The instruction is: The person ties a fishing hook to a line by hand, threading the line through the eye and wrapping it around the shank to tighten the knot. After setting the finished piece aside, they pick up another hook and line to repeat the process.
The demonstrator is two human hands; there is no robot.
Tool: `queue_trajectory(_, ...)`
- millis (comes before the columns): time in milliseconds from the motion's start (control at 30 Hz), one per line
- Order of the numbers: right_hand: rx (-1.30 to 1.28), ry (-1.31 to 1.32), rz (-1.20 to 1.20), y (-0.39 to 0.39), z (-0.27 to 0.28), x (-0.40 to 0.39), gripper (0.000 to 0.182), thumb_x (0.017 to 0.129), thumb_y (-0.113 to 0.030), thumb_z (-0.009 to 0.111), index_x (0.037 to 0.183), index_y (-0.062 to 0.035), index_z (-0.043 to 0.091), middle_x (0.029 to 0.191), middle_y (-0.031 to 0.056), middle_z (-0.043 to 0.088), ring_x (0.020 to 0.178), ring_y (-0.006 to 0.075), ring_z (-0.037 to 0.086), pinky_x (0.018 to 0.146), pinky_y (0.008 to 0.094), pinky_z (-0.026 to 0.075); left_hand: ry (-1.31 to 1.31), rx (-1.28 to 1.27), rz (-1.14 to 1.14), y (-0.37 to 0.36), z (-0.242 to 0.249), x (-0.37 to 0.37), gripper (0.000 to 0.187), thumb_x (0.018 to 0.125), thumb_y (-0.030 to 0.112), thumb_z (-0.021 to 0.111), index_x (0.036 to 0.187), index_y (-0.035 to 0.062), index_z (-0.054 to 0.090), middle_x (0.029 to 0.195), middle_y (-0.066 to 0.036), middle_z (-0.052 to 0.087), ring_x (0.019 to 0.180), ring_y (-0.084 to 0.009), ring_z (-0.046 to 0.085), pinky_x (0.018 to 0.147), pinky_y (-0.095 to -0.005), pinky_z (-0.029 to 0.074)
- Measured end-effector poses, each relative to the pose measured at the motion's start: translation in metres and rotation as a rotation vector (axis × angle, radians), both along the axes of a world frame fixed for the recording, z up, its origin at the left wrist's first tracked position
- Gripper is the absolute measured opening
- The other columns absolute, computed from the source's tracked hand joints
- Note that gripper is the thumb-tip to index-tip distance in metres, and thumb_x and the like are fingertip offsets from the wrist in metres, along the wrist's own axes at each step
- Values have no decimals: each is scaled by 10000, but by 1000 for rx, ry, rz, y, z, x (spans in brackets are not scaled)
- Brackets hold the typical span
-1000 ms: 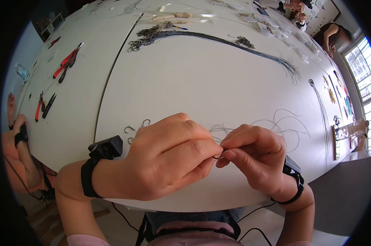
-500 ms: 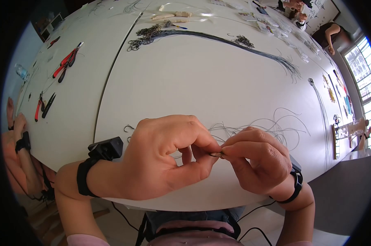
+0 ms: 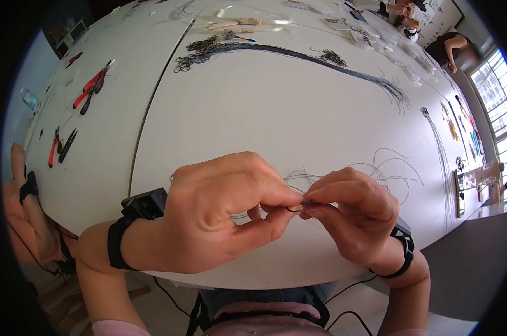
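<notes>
In the middle of the view, my left hand (image 3: 220, 207) pinches a small dark fish hook (image 3: 292, 210) between thumb and fingertips; most of the hook is hidden by the fingers. Close against it, my right hand (image 3: 357, 210) is closed in a pinch at the hook's other end, probably with thin line at the fingertips, though the exact hold is hard to see. The two hands' fingertips almost touch. Behind them, loose loops of thin grey fishing line (image 3: 402, 175) spread over the white table (image 3: 253, 117).
A long bundle of lines (image 3: 298, 56) with a heap of dark hooks (image 3: 200, 50) lies across the back. Red-handled pliers (image 3: 92, 87) and black tweezers (image 3: 67, 145) lie left. Another line bundle (image 3: 439, 148) lies right. Other people sit around the table.
My right thumb and fingers have shifted their pinch at the hook, and the hand has turned slightly. My left hand has tilted a little. At left, another person's arm has moved.
</notes>
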State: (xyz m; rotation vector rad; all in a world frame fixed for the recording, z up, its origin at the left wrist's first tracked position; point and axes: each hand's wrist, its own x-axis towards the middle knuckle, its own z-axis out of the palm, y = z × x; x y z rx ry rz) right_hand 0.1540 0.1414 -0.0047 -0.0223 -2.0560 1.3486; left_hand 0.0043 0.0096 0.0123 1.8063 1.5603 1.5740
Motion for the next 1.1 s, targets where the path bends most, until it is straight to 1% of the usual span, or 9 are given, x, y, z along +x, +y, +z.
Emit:
queue_trajectory(233,-17,-7,5,-1,0,-1,200,690,114,689,846,15,612,751,110,644,658,190,635,572,256,502,27,-33,-9,1,1,1,172,702,-107,664,846,-20,635,767,-100,630,631,-142,612,542,-230,489)
queue_trajectory(300,128,2,-31,2,4,-1,193,692,115,683,832,3,611,744,104,642,647,186,631,568,251,500,20,-45,1,1,2,1,170,702,-107,666,843,-20,629,761,-98,628,627,-140,610,539,-229,486)
queue_trajectory(467,117,-33,-74,6,4,0,186,687,111,681,802,-15,608,736,92,640,633,176,628,551,241,493,87,-14,50,0,3,2,178,700,-104,671,842,-11,618,739,-89,622,603,-129,590,525,-227,473)
queue_trajectory(700,105,-36,-88,6,3,1,186,680,104,684,790,-26,609,720,82,635,621,169,626,540,234,488,87,-10,59,0,1,4,185,694,-107,677,840,-10,615,738,-87,621,608,-136,587,518,-235,468)
queue_trajectory(833,56,-24,-79,6,3,1,181,677,94,692,781,-28,607,720,79,634,624,168,624,536,235,485,188,60,70,-1,0,1,211,679,-117,675,850,-8,616,756,-91,617,617,-152,585,516,-248,468)
queue_trajectory(900,92,-35,31,10,5,1,208,668,84,709,816,-29,616,746,77,639,623,155,617,532,231,477,249,108,80,-2,-2,-1,226,673,-120,675,860,-7,615,773,-95,615,625,-159,584,517,-251,467)
queue_trajectory(933,91,-34,30,9,6,0,208,668,84,709,816,-29,616,746,77,639,623,155,617,532,231,477,261,126,65,-2,-3,-2,243,669,-120,677,874,-6,614,792,-97,611,634,-163,581,522,-251,466)
queue_trajectory(1033,40,-3,76,7,5,-1,257,664,75,725,877,-28,626,776,74,644,623,135,609,517,227,462,281,143,44,-3,-5,-3,271,666,-120,679,901,-5,611,823,-101,606,650,-171,579,532,-251,466)
queue_trajectory(1100,-52,-38,95,7,2,1,301,667,73,731,932,-26,628,796,72,647,606,117,591,501,220,438,288,143,36,-2,-6,-4,281,667,-118,679,914,-4,609,834,-102,605,657,-173,579,537,-251,466)
